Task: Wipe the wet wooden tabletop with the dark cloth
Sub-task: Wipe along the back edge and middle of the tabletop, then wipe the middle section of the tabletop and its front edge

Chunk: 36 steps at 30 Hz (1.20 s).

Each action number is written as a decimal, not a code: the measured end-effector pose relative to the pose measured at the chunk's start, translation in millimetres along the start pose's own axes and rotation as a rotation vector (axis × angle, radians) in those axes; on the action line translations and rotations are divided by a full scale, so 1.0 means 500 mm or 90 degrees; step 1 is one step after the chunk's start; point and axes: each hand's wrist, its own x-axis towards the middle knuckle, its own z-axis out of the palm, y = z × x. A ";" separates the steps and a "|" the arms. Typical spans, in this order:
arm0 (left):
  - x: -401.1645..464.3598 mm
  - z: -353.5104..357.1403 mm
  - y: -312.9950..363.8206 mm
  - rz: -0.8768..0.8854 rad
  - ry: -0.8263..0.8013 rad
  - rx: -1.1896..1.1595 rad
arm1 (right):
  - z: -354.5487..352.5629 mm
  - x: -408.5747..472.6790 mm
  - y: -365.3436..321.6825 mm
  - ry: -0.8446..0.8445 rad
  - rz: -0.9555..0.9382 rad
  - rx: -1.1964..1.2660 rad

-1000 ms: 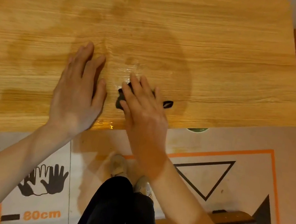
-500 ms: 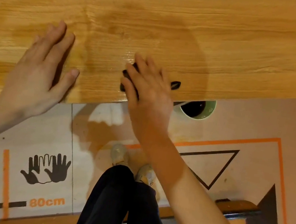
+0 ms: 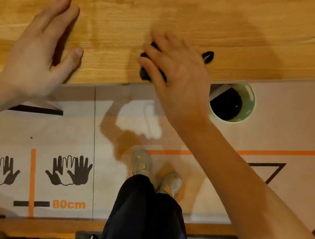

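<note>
The wooden tabletop [image 3: 189,11] fills the upper part of the head view, with darker damp patches across it. My right hand [image 3: 177,75] presses flat on the dark cloth [image 3: 145,72] near the table's front edge. Most of the cloth is hidden under the palm; a dark bit sticks out by the little finger. My left hand [image 3: 42,49] lies flat on the wood to the left, fingers spread, holding nothing.
A green cup [image 3: 246,110] with a dark inside stands on the floor just past the table's front edge, right of my right wrist. My legs and shoes [image 3: 140,161] are below, on a floor mat with hand prints and orange lines.
My right hand with the cloth has slid toward the table's front edge. My left hand has moved left, away from it. The view has tilted down, showing the green cup.
</note>
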 end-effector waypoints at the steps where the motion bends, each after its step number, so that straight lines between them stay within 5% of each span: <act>1: -0.001 -0.003 0.004 0.002 0.002 -0.005 | -0.005 0.004 0.005 -0.035 -0.054 0.000; 4: 0.001 -0.012 0.014 -0.013 -0.011 -0.017 | -0.060 -0.007 0.105 -0.061 -0.090 -0.038; 8: 0.001 -0.016 0.019 -0.024 -0.007 -0.025 | -0.125 -0.052 0.182 0.099 0.137 -0.079; 10: 0.000 -0.017 0.021 -0.018 -0.009 -0.021 | -0.085 -0.058 0.130 0.074 0.172 -0.161; 15: 0.000 -0.021 0.023 -0.013 -0.020 -0.006 | -0.046 -0.056 0.090 -0.031 -0.023 -0.154; 18: 0.000 -0.021 0.022 -0.008 -0.019 -0.021 | -0.069 -0.081 0.165 0.059 -0.059 -0.169; 23: 0.005 -0.019 0.017 0.021 -0.006 0.015 | 0.027 -0.089 0.069 0.284 0.110 -0.139; 27: 0.005 -0.019 0.017 0.011 -0.011 0.004 | 0.124 -0.067 -0.041 0.234 -0.051 -0.098; 30: 0.008 -0.017 0.018 0.009 -0.007 0.019 | 0.101 -0.082 0.046 0.263 -0.160 -0.142; 33: 0.011 -0.016 0.010 0.030 -0.001 0.044 | 0.084 -0.099 0.102 0.375 -0.032 -0.091; 36: 0.012 -0.015 0.003 0.034 -0.010 0.054 | 0.144 -0.100 0.007 0.424 0.141 0.095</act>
